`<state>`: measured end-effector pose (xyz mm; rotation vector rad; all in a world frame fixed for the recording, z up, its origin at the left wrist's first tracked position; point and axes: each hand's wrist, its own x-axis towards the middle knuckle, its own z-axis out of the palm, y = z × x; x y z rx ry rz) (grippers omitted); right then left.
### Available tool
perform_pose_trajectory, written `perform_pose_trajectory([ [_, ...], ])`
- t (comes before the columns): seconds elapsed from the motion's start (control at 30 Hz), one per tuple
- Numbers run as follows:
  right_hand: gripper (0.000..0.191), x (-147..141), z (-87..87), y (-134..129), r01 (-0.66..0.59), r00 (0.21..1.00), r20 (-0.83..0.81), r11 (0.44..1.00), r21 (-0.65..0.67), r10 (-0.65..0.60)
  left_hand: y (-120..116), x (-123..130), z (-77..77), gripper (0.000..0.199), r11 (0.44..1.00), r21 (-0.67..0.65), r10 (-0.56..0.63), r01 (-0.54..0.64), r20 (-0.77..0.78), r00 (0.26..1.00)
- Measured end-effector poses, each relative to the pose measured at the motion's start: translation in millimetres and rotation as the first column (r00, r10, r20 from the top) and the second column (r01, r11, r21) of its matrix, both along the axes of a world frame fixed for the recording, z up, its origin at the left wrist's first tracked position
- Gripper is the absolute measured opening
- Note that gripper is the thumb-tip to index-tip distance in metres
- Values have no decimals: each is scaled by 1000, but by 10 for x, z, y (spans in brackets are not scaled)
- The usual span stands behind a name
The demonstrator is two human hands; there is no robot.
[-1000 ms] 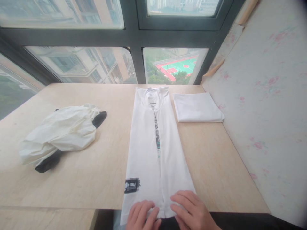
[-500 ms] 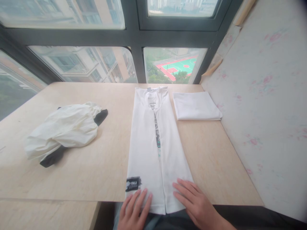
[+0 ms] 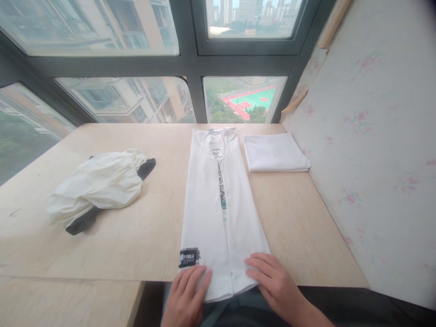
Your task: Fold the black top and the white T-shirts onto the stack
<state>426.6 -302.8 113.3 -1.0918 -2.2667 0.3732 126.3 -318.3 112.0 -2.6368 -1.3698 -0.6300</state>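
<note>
A white T-shirt [image 3: 207, 204] lies lengthwise before me, its two sides folded in so they meet near the middle. A strip of dark and green print shows in the gap, and a black label print marks its lower left. The collar points at the window, while the hem hangs slightly past the table's front edge. At the lower left corner, my left hand [image 3: 187, 293] grips the cloth, fingers curled on top. My right hand [image 3: 277, 284] holds the lower right side likewise, its thumb hidden beneath.
A crumpled cream garment with black trim [image 3: 102, 181] lies on the left of the table [image 3: 163, 236]. A folded white cloth [image 3: 275, 152] rests at the back right, beside the floral-papered wall [image 3: 384, 136]. Dark-framed windows [image 3: 190, 66] stand behind the table.
Both hands have gone from fingers laid fairly flat on the shirt to fingers curled around its lower edges. The hem has shifted slightly. The camera view has tilted up a little.
</note>
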Motion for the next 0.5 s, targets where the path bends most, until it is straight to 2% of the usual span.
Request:
perform_pose_trajectory([
  [0.13,40,84,5,70,-52,998,-19,998,-30,51,12,-121,43,45,999,4,-49,49,10,999],
  [0.37,39,181,12,143,-96,992,-88,992,-78,89,-8,-236,118,30,999,-41,11,-6,124,992],
  [0.43,39,209,81,115,-107,990,-111,983,-148,91,-24,-261,170,29,997,-77,-9,20,144,990],
  [0.5,40,261,221,67,-139,988,-110,939,-316,110,-58,-281,236,29,977,-183,-75,106,169,983],
])
